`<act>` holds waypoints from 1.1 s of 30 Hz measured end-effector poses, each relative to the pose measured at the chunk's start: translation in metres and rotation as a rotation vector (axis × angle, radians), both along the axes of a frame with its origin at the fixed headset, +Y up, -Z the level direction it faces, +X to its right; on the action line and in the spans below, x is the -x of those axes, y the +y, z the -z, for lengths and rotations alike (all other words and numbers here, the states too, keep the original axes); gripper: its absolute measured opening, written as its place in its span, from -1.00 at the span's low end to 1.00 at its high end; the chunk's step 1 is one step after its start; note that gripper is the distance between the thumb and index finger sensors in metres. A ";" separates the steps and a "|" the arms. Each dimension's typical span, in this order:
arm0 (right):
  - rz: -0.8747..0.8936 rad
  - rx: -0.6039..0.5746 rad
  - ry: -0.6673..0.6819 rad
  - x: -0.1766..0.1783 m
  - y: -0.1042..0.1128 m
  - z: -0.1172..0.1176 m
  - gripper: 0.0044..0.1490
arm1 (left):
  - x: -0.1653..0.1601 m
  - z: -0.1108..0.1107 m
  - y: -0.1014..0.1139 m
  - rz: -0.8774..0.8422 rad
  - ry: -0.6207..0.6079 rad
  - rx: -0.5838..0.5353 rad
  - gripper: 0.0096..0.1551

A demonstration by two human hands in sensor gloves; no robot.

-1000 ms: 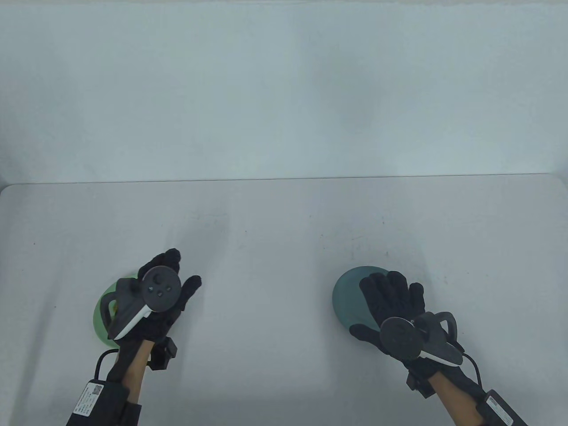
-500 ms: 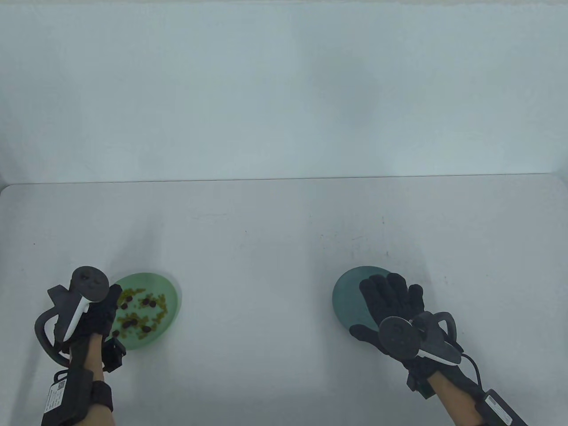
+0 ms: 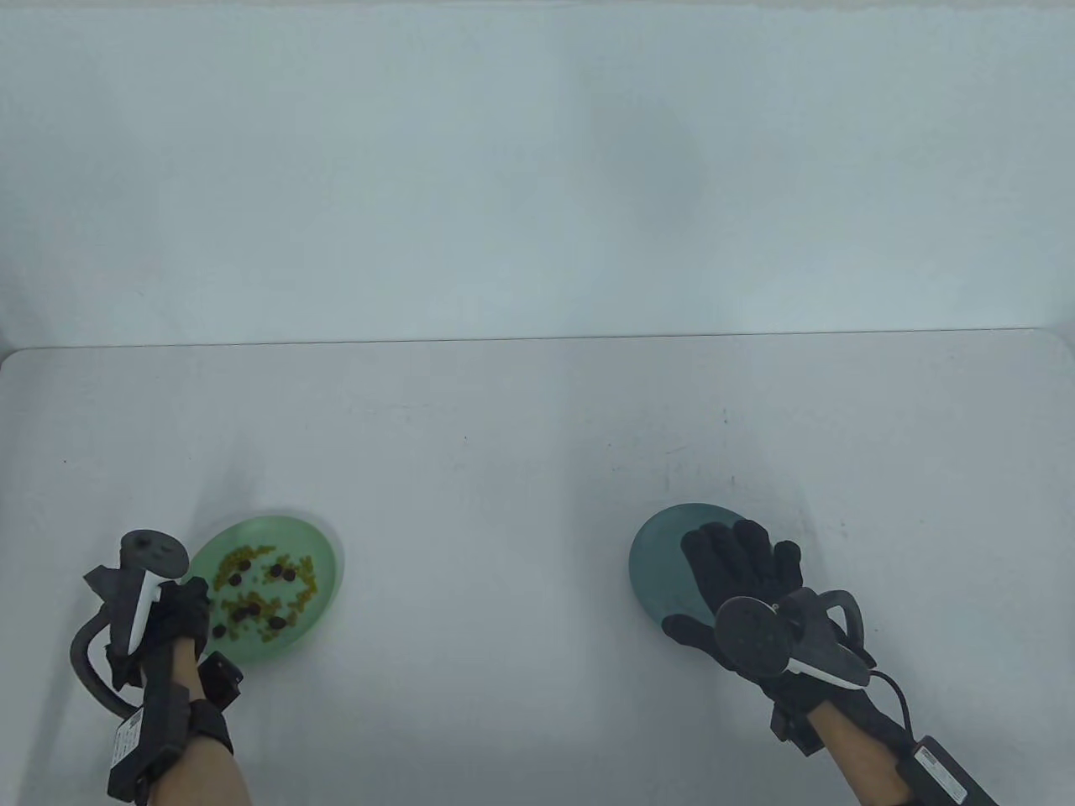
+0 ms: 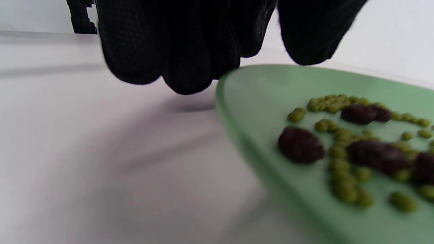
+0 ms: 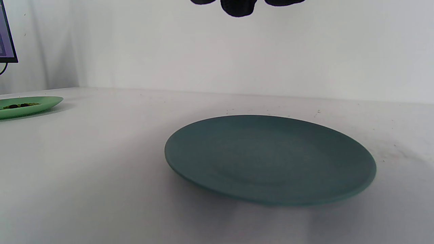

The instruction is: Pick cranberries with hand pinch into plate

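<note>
A light green plate (image 3: 329,561) at the front left carries several dark cranberries (image 3: 277,573) among small yellow-green bits (image 3: 243,552). My left hand (image 3: 186,603) is turned on its side at the plate's left rim. In the left wrist view its fingers (image 4: 183,51) and thumb hang apart just above the plate rim (image 4: 230,112), holding nothing, with cranberries (image 4: 300,145) close by. A dark teal plate (image 3: 659,550) lies bare at the front right. My right hand (image 3: 714,579) is flat with fingers spread over its near right part. Only its fingertips (image 5: 239,6) show above the teal plate (image 5: 271,159).
The white table ends at a back edge (image 3: 537,340) against a pale wall. A dark monitor edge (image 5: 6,34) shows at the far left of the right wrist view, beyond the green plate (image 5: 30,103).
My left hand has moved from above the green plate to its left rim and rolled onto its side, uncovering the cranberries. The right hand has stayed put.
</note>
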State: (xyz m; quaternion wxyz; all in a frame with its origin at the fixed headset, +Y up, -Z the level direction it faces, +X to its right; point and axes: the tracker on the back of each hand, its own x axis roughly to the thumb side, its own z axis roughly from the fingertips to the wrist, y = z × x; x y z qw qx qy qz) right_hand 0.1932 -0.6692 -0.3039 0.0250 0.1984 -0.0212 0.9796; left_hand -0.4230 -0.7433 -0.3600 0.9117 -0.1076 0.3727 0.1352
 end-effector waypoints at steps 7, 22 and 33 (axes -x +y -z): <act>-0.004 0.007 -0.005 0.000 0.000 0.001 0.21 | 0.001 0.005 -0.006 0.001 0.017 0.046 -0.38; -0.007 0.006 -0.008 0.000 -0.002 0.002 0.21 | 0.012 -0.007 -0.004 -0.225 0.107 -0.038 -0.54; -0.010 -0.001 -0.007 0.000 -0.002 0.002 0.20 | 0.019 -0.021 -0.007 -0.527 0.169 -0.214 -0.50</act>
